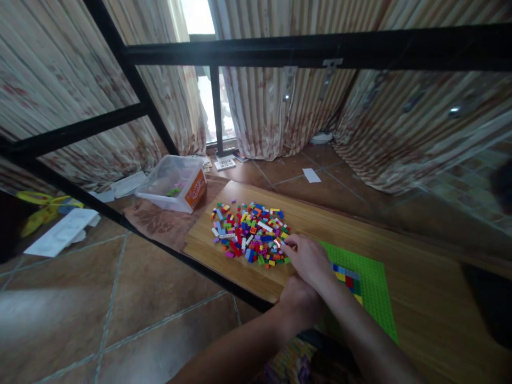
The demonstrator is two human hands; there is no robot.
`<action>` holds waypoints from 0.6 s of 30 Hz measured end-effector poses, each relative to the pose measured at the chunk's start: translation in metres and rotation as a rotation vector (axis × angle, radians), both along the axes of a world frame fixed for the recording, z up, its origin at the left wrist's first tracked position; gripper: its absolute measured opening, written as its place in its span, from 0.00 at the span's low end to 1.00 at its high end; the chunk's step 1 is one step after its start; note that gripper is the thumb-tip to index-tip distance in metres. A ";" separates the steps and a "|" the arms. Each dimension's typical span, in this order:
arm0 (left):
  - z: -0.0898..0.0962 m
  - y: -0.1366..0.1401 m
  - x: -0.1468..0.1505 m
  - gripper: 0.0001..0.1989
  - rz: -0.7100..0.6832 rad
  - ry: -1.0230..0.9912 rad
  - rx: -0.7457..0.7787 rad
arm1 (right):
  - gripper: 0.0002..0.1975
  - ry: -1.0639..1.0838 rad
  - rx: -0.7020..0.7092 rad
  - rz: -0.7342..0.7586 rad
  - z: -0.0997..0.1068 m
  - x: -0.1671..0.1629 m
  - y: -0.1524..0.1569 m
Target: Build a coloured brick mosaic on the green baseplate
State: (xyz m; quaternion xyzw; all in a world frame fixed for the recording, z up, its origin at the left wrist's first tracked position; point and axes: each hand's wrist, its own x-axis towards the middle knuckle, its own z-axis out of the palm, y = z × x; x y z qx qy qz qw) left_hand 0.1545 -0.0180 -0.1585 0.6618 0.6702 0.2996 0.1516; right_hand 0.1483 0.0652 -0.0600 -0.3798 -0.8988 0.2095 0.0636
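Observation:
A pile of small toy building bricks (244, 234) in many colours lies spread on a wooden tabletop (256, 280). My right hand (308, 258) is at the pile's right edge, its thumb and fingers pinched together over the bricks; what they hold, if anything, is too small to make out. Close below it, partly under the right wrist, is my left hand (298, 300), whose fingers are hidden. Behind the right forearm lies a green studded baseplate (374, 282). On it sits a block of joined bricks (349, 280) in blue, yellow, red and green, partly covered by the arm.
A clear plastic box (166, 200) with an orange label stands on the floor beyond the table. Black metal bars (240, 53) cross above and left of the table. A dark flat object (486, 298) lies at right. White foam (62, 232) and paper (311, 175) lie on the tiles.

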 end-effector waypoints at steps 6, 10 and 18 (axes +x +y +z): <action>0.014 -0.003 -0.002 0.21 -0.040 0.027 0.113 | 0.09 0.061 0.053 0.072 -0.006 -0.043 0.009; 0.027 -0.005 -0.006 0.20 -0.043 -0.045 0.096 | 0.10 0.064 0.059 0.075 -0.016 -0.063 0.017; 0.027 -0.002 -0.006 0.19 -0.058 -0.030 0.111 | 0.08 0.140 -0.060 0.039 -0.006 -0.062 0.018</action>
